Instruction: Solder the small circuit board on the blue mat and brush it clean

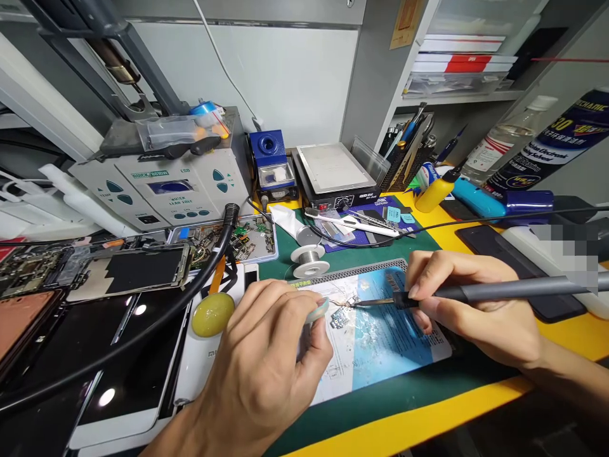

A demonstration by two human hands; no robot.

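In my right hand (469,301) is a soldering iron (499,289), gripped near its front. The iron's thin tip points left and reaches a small circuit board (339,318) with fine wires about it. My left hand (273,355) is closed just left of that board, thumb and forefinger pinched on a small pale-teal piece (318,310). What kind of thing this piece is, I cannot make out. Beneath the board lies a blue and white printed mat (380,355).
Behind the mat stands a solder spool (310,261). A hot-air station (181,190), an iron holder (269,162) and a heating plate (335,168) line the back. Phones (137,362) lie at left, crossed by a black hose (190,295). Bottles (504,139) stand at right.
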